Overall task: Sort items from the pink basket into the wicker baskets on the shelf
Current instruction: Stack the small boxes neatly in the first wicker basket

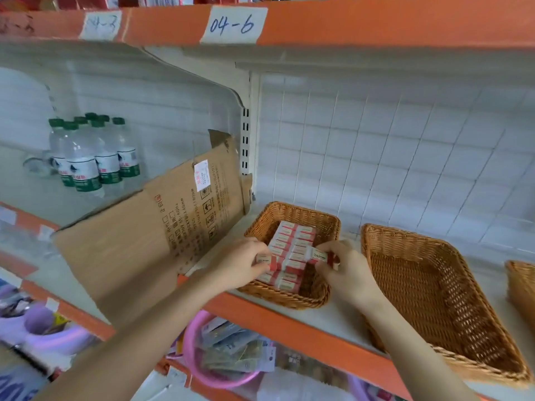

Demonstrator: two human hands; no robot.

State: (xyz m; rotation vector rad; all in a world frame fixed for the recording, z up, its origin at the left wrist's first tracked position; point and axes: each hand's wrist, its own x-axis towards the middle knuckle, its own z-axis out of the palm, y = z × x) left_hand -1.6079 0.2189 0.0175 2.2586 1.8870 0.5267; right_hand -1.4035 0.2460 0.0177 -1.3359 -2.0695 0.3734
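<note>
A small wicker basket [324, 224] on the shelf holds several red-and-white small boxes [292, 241] laid in rows. My left hand [243, 264] pinches one such box [265, 260] at the basket's left side. My right hand [341, 267] pinches another box [320, 255] over the basket's right side. Below the shelf, the pink basket [191, 351] holds several flat packets [231, 351]. A larger, empty wicker basket [434, 299] sits to the right.
A flattened cardboard box [162, 227] leans at the left of the small basket. Water bottles [89, 157] stand on the left shelf. A third wicker basket [521, 287] shows at the right edge. The orange shelf edge [289, 322] runs in front.
</note>
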